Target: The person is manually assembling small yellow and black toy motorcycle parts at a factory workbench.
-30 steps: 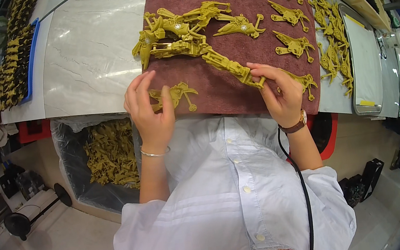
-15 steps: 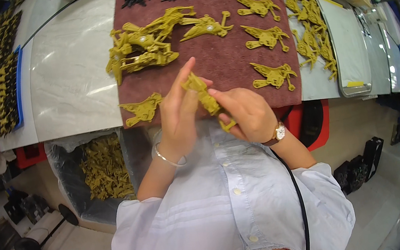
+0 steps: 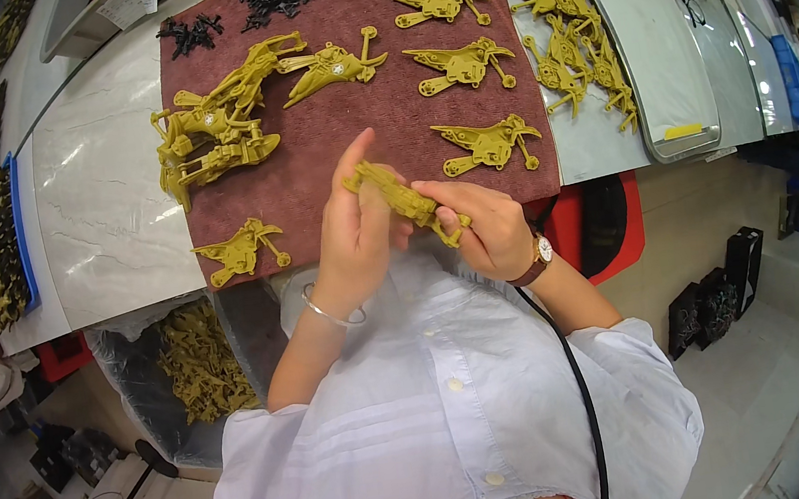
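Apparently at a fitting or adjusting step: holding an olive-yellow part (image 3: 405, 200) between left hand (image 3: 352, 223) and right hand (image 3: 490, 227), over the near side of the maroon cloth (image 3: 296, 187). Pinching its lower end with right fingers; cannot tell whether gripping or merely supporting with left. Next, probably calls for steady support while pressing.

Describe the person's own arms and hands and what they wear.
The left hand and right hand are gloveless. A thin silver bangle circles the left wrist; the right wrist wears a watch with a round pale face and brown strap. The loose, whitish sleeves end around the elbows. A black cable runs from near the right wrist down the shirt.
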`<act>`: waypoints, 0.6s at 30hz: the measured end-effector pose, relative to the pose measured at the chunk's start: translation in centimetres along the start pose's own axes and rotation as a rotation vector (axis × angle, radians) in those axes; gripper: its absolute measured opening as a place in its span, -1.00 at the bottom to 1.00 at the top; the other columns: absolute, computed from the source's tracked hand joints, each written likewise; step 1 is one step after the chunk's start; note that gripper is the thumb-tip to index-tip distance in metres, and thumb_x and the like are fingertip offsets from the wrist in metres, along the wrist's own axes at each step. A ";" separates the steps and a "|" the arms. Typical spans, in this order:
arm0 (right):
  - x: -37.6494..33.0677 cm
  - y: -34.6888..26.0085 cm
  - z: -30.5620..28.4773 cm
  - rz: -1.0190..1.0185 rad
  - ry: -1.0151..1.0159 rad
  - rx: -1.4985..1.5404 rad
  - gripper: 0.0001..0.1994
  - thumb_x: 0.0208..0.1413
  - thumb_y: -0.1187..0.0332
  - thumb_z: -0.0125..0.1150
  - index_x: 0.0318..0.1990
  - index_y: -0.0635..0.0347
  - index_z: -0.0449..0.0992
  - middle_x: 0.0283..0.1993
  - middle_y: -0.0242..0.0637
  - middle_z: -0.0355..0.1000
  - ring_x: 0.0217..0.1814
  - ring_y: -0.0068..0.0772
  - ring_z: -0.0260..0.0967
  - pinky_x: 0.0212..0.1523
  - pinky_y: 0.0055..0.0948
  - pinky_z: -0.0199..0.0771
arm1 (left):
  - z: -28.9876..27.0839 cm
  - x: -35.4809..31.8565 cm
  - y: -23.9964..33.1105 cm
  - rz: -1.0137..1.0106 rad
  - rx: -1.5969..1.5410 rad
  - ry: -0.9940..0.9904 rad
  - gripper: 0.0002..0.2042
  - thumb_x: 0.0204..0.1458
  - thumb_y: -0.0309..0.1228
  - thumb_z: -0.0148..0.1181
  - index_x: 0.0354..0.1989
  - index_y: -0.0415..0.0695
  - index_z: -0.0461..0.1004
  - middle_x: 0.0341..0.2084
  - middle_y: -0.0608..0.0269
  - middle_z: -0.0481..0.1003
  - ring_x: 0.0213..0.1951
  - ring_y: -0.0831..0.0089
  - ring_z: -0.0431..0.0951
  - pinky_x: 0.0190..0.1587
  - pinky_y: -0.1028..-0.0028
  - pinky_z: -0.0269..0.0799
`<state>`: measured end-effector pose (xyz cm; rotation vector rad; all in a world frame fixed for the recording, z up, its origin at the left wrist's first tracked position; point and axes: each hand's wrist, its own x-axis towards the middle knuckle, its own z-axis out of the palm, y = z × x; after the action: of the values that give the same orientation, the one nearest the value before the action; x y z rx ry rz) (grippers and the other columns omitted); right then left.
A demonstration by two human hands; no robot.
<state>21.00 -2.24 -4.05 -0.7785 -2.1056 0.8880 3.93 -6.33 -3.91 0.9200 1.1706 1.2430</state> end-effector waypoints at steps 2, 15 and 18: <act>-0.1 0.2 -0.2 0.024 0.018 0.030 -0.76 0.02 0.59 0.13 -0.10 0.37 0.48 -0.19 -0.04 0.50 -0.21 -0.12 0.50 -0.21 -0.35 0.52 | 0.2 0.1 0.0 -0.004 -0.016 -0.008 -0.55 0.29 -0.31 -0.30 0.30 -0.23 -0.01 -0.21 0.20 0.36 -0.48 0.61 0.40 -0.52 0.64 0.37; 0.3 1.4 -2.7 0.215 0.231 0.130 -0.67 0.26 0.44 -0.13 0.10 0.44 0.33 -0.09 -0.07 0.47 -0.10 -0.37 0.48 -0.11 -0.44 0.46 | -0.8 -0.2 1.1 0.032 -0.210 0.042 -0.52 0.25 -0.37 -0.26 0.30 -0.24 -0.11 -0.13 0.09 0.38 -0.18 0.52 0.47 -0.15 0.58 0.44; 2.8 3.4 -7.8 0.187 0.589 -0.137 -0.62 0.28 0.45 -0.16 0.21 0.43 0.22 0.11 -0.05 0.36 0.06 -0.36 0.39 0.01 -0.43 0.39 | -2.1 -0.6 1.1 0.148 -0.037 0.147 -0.51 0.19 -0.50 -0.17 0.29 -0.22 -0.10 -0.10 0.05 0.36 -0.15 0.51 0.47 -0.16 0.56 0.48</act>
<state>26.37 4.43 -1.66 -1.1614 -1.5973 0.5203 1.68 -6.95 -3.12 0.9136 1.2070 1.4676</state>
